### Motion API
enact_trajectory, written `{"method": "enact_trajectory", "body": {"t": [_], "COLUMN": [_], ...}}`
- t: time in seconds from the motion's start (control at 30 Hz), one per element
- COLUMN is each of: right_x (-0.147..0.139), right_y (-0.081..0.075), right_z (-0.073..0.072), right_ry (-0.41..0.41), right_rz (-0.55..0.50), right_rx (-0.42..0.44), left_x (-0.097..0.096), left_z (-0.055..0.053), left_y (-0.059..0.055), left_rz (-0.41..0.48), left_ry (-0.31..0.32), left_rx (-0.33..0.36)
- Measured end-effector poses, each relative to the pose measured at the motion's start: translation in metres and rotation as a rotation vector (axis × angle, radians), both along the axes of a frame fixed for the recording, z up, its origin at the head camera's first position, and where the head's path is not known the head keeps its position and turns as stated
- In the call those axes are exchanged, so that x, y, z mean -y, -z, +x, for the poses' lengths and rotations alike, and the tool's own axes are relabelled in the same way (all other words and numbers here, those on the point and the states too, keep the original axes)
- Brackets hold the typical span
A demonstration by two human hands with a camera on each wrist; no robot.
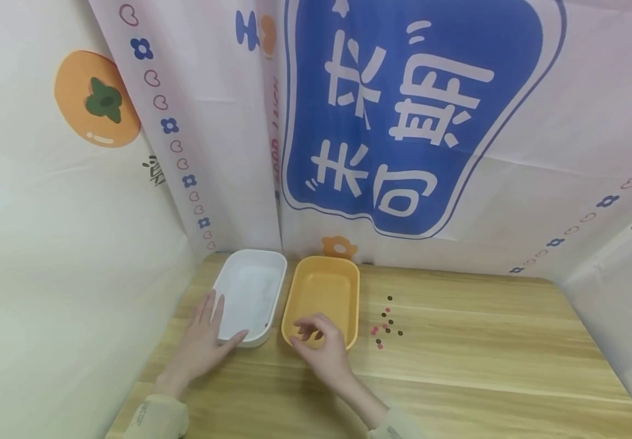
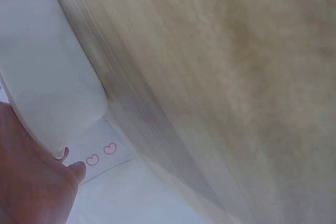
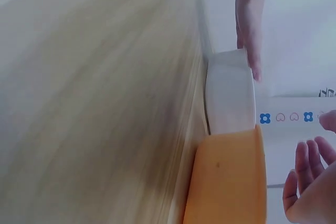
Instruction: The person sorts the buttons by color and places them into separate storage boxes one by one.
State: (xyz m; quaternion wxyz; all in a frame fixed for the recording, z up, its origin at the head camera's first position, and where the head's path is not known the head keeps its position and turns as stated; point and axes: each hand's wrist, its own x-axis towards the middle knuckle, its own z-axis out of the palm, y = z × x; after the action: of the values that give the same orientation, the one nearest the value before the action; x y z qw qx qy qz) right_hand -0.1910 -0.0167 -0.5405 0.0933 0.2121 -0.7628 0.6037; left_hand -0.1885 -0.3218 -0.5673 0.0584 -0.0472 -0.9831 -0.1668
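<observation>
A white rectangular tray point(image 1: 252, 277) stands at the left, with a tiny dark speck near its front right corner. My left hand point(image 1: 200, 341) rests at its near left rim with fingers spread; the left wrist view shows the hand point(image 2: 31, 177) against the tray's outer wall point(image 2: 47, 61). Just right of it is a yellow-orange tray point(image 1: 321, 289). Over its front edge hovers my right hand point(image 1: 323, 350), fingers loosely bent. In the right wrist view a gap shows between that hand's thumb and fingers point(image 3: 304, 169), with nothing visible in it.
Several small round black and pink pieces point(image 1: 386, 326) lie scattered on the wood-grain table point(image 1: 486, 353), right of the yellow-orange tray. A printed cloth point(image 1: 228, 122) hangs behind the table, and pale cloth walls stand on both sides.
</observation>
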Motion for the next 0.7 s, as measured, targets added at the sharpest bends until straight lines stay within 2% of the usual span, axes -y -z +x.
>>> {"method": "enact_trajectory", "body": {"t": [0.43,0.7], "right_x": [-0.039,-0.069], "right_y": [0.007,0.015], "right_z": [0.004,0.005], "right_ry": [0.005,0.031], "right_rz": [-0.013,0.026], "right_rx": [0.038,0.017], "left_x": [-0.001,-0.003], "left_z": [0.0,0.0], "left_y": [-0.002,-0.004], "left_rz": [-0.011,-0.012], "left_ry": [-0.005,-0.004], "left_rx": [0.001,0.002]}}
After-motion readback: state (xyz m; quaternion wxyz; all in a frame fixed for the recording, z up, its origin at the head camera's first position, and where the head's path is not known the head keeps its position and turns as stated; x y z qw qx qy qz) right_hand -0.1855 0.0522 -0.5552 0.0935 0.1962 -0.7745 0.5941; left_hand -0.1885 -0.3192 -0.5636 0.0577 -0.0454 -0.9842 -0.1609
